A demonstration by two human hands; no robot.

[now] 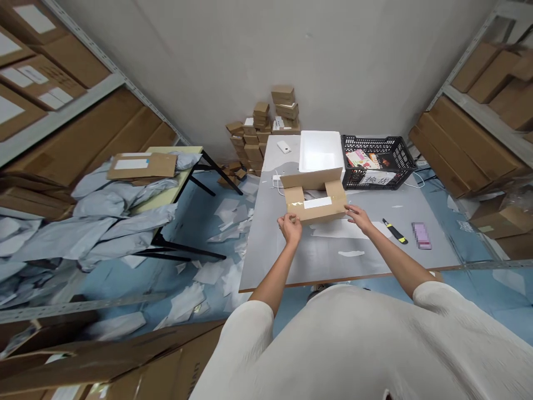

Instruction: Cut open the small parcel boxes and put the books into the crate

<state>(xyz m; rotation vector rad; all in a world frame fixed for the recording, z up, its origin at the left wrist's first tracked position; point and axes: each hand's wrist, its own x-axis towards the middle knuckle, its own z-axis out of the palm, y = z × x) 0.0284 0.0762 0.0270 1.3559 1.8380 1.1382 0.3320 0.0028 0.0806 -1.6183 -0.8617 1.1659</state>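
The open cardboard box (pixel 318 213), its back flap raised, sits before you on the grey table (pixel 270 261), your hands apart at its near corners: your left hand (pixel 290 228) curls at one, whether gripping I cannot tell, and your right hand (pixel 358 218) is loosely spread at the other. Just behind it stand a white bin (pixel 320 151) and a black plastic crate (pixel 353 179), while a black-and-yellow utility knife (pixel 395 231) lies near your right forearm.
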